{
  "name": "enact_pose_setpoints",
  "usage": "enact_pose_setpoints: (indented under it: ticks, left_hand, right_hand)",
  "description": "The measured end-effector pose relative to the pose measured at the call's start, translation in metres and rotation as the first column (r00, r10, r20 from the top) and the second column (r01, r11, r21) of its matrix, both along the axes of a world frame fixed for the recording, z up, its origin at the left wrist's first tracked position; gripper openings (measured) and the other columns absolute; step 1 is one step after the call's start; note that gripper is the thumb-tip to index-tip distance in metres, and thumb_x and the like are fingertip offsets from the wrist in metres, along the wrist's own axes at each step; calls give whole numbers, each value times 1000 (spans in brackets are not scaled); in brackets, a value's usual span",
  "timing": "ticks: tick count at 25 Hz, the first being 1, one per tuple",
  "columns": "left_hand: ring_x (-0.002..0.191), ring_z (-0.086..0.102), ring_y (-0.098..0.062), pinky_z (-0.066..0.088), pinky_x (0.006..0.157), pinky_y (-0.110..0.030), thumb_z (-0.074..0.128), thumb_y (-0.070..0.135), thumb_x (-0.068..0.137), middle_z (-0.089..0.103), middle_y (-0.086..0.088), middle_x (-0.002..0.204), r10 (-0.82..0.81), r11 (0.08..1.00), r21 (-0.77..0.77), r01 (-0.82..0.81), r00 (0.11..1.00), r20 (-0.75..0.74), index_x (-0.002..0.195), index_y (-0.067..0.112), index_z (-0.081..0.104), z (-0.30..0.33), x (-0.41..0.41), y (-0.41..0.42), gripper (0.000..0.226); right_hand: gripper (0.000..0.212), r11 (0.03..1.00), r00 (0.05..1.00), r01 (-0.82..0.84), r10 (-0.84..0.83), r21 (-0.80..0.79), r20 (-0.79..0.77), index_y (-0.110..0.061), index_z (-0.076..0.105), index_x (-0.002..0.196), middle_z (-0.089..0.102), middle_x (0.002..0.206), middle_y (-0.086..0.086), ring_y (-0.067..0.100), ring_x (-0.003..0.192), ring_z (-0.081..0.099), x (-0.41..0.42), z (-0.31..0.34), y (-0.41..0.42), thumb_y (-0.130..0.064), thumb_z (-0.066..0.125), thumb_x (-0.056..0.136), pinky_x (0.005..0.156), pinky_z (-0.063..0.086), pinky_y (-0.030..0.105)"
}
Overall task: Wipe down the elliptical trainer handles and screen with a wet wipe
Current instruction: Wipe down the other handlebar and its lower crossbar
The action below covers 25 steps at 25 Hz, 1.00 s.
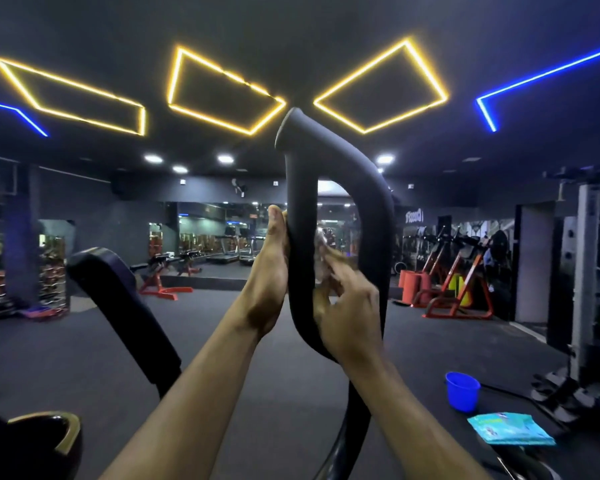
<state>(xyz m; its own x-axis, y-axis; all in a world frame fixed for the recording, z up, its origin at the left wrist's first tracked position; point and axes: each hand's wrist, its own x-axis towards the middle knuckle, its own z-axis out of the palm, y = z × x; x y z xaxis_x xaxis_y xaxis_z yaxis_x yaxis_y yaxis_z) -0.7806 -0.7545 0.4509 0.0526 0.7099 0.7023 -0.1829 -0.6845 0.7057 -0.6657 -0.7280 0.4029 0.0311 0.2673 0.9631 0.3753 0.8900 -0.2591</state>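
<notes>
The upright handle [300, 216] is steadied by the left hand [269, 271]; just right of it, the wipe [323, 258] is pinched by right-hand fingers [343, 282].

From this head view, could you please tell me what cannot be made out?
- Wipe: motion-blurred in the right hand, partly behind the handle.
- Left hand fingers: hidden behind the handle.
- Screen: not identifiable.
- Packet print: too small.
- Bucket contents: hidden by its wall.

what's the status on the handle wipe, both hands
Left hand grips black looped foam handle. Right hand pinches crumpled translucent wet wipe inside loop. Nothing in the way.
</notes>
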Motion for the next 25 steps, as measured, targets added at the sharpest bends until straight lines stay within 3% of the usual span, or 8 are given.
enact_pose_setpoints:
  ticks: [3, 6, 9, 14, 16, 18, 23, 25]
  left_hand:
    - [100, 65, -22, 47, 109, -50, 13, 64, 106, 69, -11, 100, 9, 1000, -9, -9, 1000, 26, 95, 32, 77, 0, 2, 4, 73]
    - [131, 62, -15, 43, 116, -39, 10, 55, 110, 71, -5, 133, -69, 997, 22, 68, 996, 50, 124, 28, 73, 0, 4, 4, 70]
    - [136, 58, -11, 49, 107, -26, 8, 51, 111, 67, 0, 141, -54, 997, 49, 52, 998, 34, 146, 21, 55, 1, 4, 2, 66]
    - [129, 63, -12, 45, 113, -32, 9, 55, 109, 73, 0, 129, -12, 999, 41, 13, 1000, -4, 129, 24, 65, 0, 3, 3, 67]
    - [104, 68, -20, 51, 100, -31, 14, 63, 104, 71, -8, 103, 20, 1000, 17, -19, 999, -26, 116, 13, 67, 1, 3, 1, 74]
    - [90, 56, -27, 48, 93, -37, 17, 68, 100, 57, -13, 95, 36, 999, 6, -36, 999, -36, 121, 3, 61, 0, 2, 1, 81]
    - [116, 68, -15, 54, 99, -30, 9, 54, 110, 75, -2, 113, 36, 999, -8, -36, 998, -42, 119, 22, 66, -2, 3, -1, 66]
    - [115, 69, -18, 55, 96, -31, 7, 54, 110, 75, -5, 112, 39, 999, -2, -39, 998, -45, 120, 17, 65, -1, 3, -2, 69]
  right_hand:
    - [42, 995, 998, 59, -60, 85, 16, -10, 61, 137, 61, 131, -12, -5, 124, 55, 3, -11, -3, 6, 55, 99, 104, 52, 28]
    - [30, 986, 983, 70, -43, 149, -176, -9, 68, 129, 71, 122, -4, 3, 111, 65, -10, 41, -7, -2, 58, 101, 98, 53, 21]
    - [28, 988, 960, -9, 52, 154, -276, -6, 71, 122, 75, 113, 3, 11, 103, 70, -22, 76, -11, 1, 58, 99, 94, 58, 31]
    - [19, 992, 995, 84, -77, 99, -71, -16, 74, 108, 69, 94, -10, 10, 87, 67, -2, 49, -8, -7, 59, 101, 82, 58, 34]
    - [15, 992, 991, 121, -119, -43, 54, -19, 69, 98, 69, 94, -7, 17, 87, 68, 5, 28, -1, -14, 56, 103, 77, 59, 43]
    - [15, 977, 983, 136, -113, -162, 144, -17, 67, 96, 70, 97, -1, 21, 89, 68, 8, 12, 0, -16, 53, 103, 77, 59, 46]
    - [16, 994, 995, 101, -100, -30, 21, -16, 71, 106, 66, 97, -3, 12, 93, 64, 4, 48, -22, -9, 57, 101, 90, 53, 29]
    - [17, 983, 981, 172, -165, -63, 105, -16, 70, 106, 64, 99, -2, 11, 92, 60, 3, 56, -26, -10, 56, 101, 86, 49, 24]
